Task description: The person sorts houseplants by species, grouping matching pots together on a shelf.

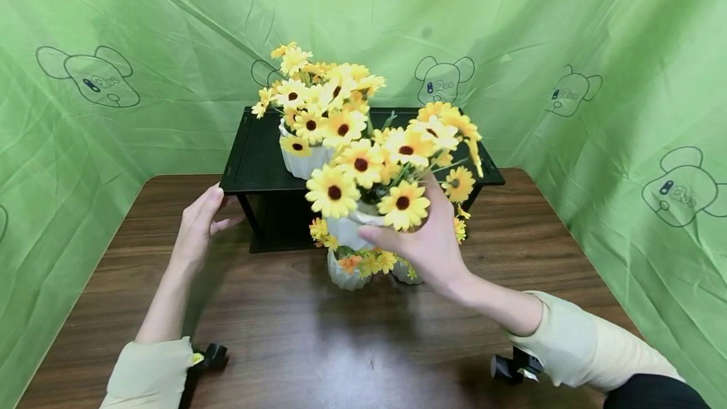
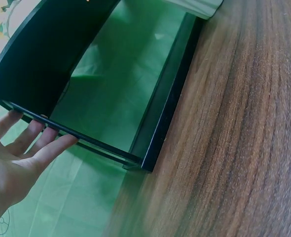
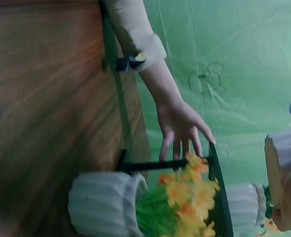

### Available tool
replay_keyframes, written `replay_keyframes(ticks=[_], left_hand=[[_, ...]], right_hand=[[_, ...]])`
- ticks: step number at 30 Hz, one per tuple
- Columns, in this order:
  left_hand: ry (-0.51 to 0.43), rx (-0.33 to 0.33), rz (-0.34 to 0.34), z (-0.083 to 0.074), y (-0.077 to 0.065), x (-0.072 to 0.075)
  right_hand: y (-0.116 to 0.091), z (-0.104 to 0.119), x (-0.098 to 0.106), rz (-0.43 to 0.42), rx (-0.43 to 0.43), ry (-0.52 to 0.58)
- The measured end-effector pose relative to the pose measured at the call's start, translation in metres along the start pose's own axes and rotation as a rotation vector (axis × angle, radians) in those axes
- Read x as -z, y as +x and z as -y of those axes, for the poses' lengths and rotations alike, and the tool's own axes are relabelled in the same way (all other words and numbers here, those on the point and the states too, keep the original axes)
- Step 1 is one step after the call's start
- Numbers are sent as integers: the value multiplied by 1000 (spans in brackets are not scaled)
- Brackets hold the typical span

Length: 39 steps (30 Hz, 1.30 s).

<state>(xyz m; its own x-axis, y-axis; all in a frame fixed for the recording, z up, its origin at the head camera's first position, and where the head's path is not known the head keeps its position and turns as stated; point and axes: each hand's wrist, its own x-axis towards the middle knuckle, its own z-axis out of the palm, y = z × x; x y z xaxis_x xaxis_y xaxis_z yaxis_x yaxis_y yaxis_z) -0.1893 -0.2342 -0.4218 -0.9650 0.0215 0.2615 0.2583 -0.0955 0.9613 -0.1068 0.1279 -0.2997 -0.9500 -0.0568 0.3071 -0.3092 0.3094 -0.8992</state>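
My right hand (image 1: 434, 242) grips the rim of a white fluted pot (image 1: 343, 232) with yellow, dark-centred daisies (image 1: 403, 150), held up in front of the shelf. At the left, my left hand (image 1: 195, 226) touches the end of a black two-tier shelf (image 1: 255, 156); in the left wrist view its fingers (image 2: 54, 150) lie extended against the side bar. A second white pot (image 1: 298, 160) of similar daisies stands on the top tier, left of the held one. The held flowers hide part of the shelf top.
Below the held pot, a white pot (image 1: 346, 273) with small orange and yellow flowers stands on the wooden table (image 1: 272, 333) before the shelf. Another white pot (image 1: 406, 275) is partly hidden beside it. Green cloth (image 1: 363, 5) hangs behind and along both sides.
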Motion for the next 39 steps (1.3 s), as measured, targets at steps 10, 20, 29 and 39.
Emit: replay_keyframes(ticks=[10,20,29,39], left_hand=[[9,5,-7,-2,-1,0],[15,-3,1,-1,-1,-2],[13,-1,1,-2,-1,-3],[16,-1,5,-3,-2,-4]], right_hand=[[27,-2,18,-49,210,149],[47,-6,37,-87,239,231],[64,-17,49,-85,158,201],[87,-35,56,-87,99,189]])
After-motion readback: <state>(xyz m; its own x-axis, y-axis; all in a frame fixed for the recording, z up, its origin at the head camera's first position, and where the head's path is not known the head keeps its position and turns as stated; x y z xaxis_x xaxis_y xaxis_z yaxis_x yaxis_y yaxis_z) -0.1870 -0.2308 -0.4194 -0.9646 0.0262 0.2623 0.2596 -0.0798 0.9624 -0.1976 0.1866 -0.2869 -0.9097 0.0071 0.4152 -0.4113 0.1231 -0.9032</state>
